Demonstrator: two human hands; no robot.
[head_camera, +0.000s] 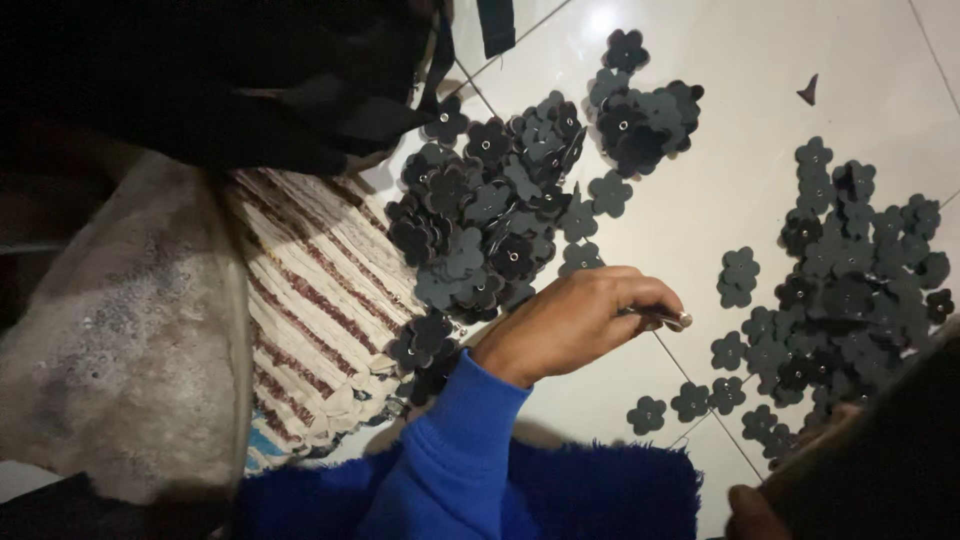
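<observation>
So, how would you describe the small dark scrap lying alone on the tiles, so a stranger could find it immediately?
Start from the white tiled floor and go to its upper right part, past the top pile of flower cutouts. There, above the right-hand heap of flowers, lies a small dark scrap. Unlike the rounded, petal-shaped pieces, it is a pointed sliver lying alone.

Three heaps of dark flower-shaped cutouts (490, 215), one striped rug (320, 300)

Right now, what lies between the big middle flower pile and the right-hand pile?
Head view: mostly bare white tile, with one loose dark flower cutout between the middle pile and right pile.
</observation>
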